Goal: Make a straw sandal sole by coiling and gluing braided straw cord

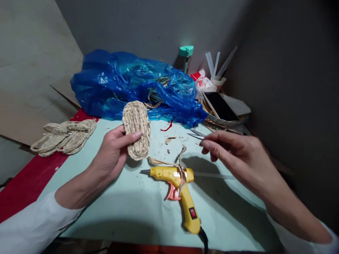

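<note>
My left hand (114, 149) grips a small oval sole woven from braided straw (136, 120), held upright with the thumb across its face. My right hand (237, 154) is raised over the right side of the table, thumb and fingertips pinched together; what is between them, if anything, I cannot make out. Just beyond these fingertips, the blades of a pair of scissors (196, 134) show, partly hidden by the hand. Between my hands and nearer to me lies a yellow glue gun (173, 175) with an orange trigger. Dry fibre strips (183, 174) lie over its body, and a clear glue stick (212, 175) sticks out behind.
A crumpled blue plastic bag (120, 84) fills the back. Finished-looking straw sandals (69, 136) lie at left. At back right, a phone (221, 106) rests on a basket (222, 122), near glue sticks in a cup (218, 81). The gun's black cord (203, 240) drops over the front edge.
</note>
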`<state>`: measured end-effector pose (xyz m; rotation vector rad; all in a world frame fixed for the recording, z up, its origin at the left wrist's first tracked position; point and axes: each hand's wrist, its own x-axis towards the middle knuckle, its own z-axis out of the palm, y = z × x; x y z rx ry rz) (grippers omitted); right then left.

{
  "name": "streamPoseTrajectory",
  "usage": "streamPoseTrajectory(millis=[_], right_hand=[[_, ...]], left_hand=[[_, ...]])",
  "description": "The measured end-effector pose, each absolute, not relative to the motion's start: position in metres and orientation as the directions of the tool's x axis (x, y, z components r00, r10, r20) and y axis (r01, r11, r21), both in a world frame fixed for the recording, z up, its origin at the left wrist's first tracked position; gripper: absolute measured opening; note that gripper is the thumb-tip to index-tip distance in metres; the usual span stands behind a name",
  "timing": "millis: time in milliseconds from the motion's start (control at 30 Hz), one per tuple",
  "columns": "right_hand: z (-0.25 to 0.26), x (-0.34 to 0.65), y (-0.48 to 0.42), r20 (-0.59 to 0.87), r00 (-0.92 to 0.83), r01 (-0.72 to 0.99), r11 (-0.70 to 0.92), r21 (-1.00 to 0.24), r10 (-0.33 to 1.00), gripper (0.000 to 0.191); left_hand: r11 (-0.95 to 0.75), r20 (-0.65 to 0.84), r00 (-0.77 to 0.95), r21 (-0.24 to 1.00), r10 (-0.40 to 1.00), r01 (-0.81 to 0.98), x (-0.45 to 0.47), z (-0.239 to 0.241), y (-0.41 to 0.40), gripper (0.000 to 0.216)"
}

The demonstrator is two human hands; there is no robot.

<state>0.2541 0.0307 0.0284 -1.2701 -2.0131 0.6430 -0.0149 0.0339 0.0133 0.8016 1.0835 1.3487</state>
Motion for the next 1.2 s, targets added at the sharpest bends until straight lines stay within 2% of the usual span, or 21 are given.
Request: streamPoseTrajectory(millis=[67,200,233,300,333,500,567,633,700,833,967,1067,1200], right_hand=[[0.019,0.265,0.010,0.236,-0.306,0.635,0.382,-0.672,0.922,0.025],[-0.002,0.255,-0.038,0.042,-0.368,0.683,0.301,-0.666,0.929,0.021],[-0.006,0.247,-0.047,0.017,-0.380,0.701,0.300,-0.646,0.925,0.029],[-0.012,0.231,-0.061,0.080,-0.413,0.735,0.383,-0.559,0.907,0.047],[-0.013,0.224,-0.065,0.106,-0.430,0.746,0.419,-0.518,0.896,0.049],[-0.007,0.218,-0.051,0.127,-0.463,0.756,0.465,-0.460,0.877,0.030],[-0.002,0.224,-0.034,0.203,-0.435,0.802,0.480,-0.356,0.877,0.025],[0.002,0.228,-0.015,0.243,-0.464,0.834,0.513,-0.202,0.852,0.039],[0.003,0.226,0.002,0.204,-0.527,0.821,0.556,-0.126,0.825,0.044],[-0.002,0.219,0.026,0.166,-0.599,0.776,0.619,-0.117,0.783,0.014],[0.008,0.234,0.031,0.338,-0.527,0.813,0.578,-0.067,0.780,0.016],[0.028,0.262,0.032,0.469,-0.436,0.872,0.490,0.008,0.768,0.026],[0.043,0.308,0.035,0.495,-0.344,0.939,0.300,0.168,0.798,0.047]], left_hand=[[0.072,-0.130,-0.140,0.930,0.982,-0.361,-0.018,0.014,0.038,0.027],[0.052,-0.122,-0.167,0.927,0.978,-0.370,-0.022,0.015,0.042,0.026],[0.055,-0.125,-0.169,0.929,0.978,-0.365,-0.022,0.015,0.042,0.025],[0.067,-0.132,-0.167,0.935,0.977,-0.347,-0.022,0.015,0.042,0.022],[0.069,-0.133,-0.168,0.939,0.977,-0.338,-0.022,0.015,0.042,0.021],[0.070,-0.135,-0.173,0.939,0.976,-0.336,-0.021,0.014,0.042,0.019],[0.076,-0.138,-0.163,0.937,0.977,-0.340,-0.020,0.015,0.041,0.019],[0.074,-0.134,-0.153,0.935,0.979,-0.346,-0.020,0.015,0.040,0.020],[0.073,-0.132,-0.144,0.932,0.981,-0.354,-0.020,0.015,0.040,0.022],[0.080,-0.131,-0.116,0.926,0.985,-0.369,-0.020,0.014,0.039,0.024],[0.079,-0.128,-0.109,0.924,0.986,-0.373,-0.021,0.013,0.039,0.026],[0.087,-0.137,-0.108,0.922,0.985,-0.378,-0.022,0.012,0.040,0.028],[0.085,-0.136,-0.111,0.922,0.985,-0.378,-0.023,0.010,0.040,0.033]])
